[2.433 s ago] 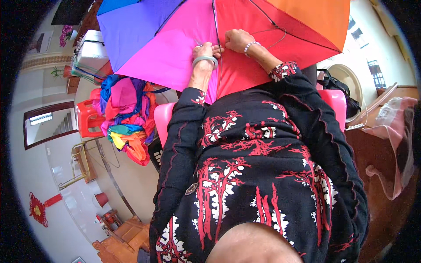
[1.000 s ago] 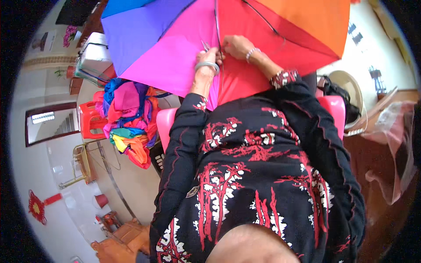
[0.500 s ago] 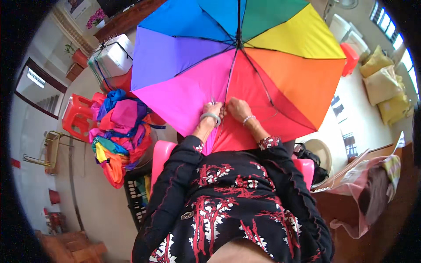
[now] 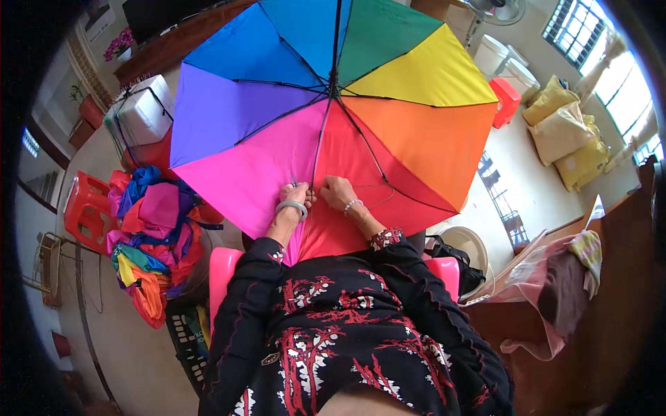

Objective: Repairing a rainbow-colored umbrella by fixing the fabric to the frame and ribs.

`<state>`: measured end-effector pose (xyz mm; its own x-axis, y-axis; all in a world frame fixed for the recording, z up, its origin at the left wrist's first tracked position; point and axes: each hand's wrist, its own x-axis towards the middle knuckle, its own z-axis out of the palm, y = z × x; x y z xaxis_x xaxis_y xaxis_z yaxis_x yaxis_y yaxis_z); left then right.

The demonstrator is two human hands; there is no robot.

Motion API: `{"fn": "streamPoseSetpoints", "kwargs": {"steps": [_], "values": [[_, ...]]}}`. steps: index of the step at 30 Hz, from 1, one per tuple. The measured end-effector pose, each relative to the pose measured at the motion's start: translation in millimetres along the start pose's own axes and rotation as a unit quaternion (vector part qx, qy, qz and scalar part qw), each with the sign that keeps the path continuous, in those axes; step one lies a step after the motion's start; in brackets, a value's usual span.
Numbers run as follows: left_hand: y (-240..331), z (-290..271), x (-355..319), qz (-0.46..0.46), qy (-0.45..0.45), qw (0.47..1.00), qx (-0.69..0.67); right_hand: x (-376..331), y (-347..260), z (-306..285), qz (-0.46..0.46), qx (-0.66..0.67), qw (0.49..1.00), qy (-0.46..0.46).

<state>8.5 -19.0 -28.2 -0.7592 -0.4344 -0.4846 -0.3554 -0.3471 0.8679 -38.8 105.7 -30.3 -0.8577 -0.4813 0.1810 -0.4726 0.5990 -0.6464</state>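
The rainbow-panelled umbrella [image 4: 334, 90] is spread wide above the lap, its underside and ribs turned to view, its near edge drawn up to the waist. On the near part of the umbrella, where the pink and red panels are joined along a dark rib [image 4: 317, 145], both hands are brought close together. By the left hand [image 4: 300, 195], on the pink side, a slim metallic tool [image 4: 293, 182] is gripped, with its tip pointed toward the umbrella's centre; whether cloth is also pinched there cannot be told. The fingers of the right hand [image 4: 336, 192] are curled together on the red side, against the rib; whether anything is clasped in them cannot be told. A thin thread-like loop [image 4: 390, 197] is seen across the umbrella's red panel, beyond the right hand.

Left of the umbrella, a heap of many-coloured cloth [image 4: 156, 225] is piled beside a red stool [image 4: 89, 208]. To the umbrella's right, a black bag [image 4: 458, 267] is set by a pale tub [image 4: 472, 244], and stuffed sacks [image 4: 565, 135] are stacked farther off.
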Motion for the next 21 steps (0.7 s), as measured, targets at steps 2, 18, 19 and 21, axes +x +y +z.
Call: {"fn": "streamPoseSetpoints", "kwargs": {"steps": [2,18,19,21], "values": [[4,2,3,0.012,-0.004,1.0,0.006,4,1,-3,-0.012,-0.01,1.0,-0.01],[4,-8,5,0.006,-0.047,0.999,0.022,5,3,-7,0.124,0.229,0.952,-0.162],[2,-11,8,0.006,-0.05,0.999,0.02,4,-4,-13,0.169,0.317,0.908,-0.217],[5,-10,7,0.002,-0.051,0.998,0.022,1,-7,-20,0.182,0.335,0.901,-0.207]]}}
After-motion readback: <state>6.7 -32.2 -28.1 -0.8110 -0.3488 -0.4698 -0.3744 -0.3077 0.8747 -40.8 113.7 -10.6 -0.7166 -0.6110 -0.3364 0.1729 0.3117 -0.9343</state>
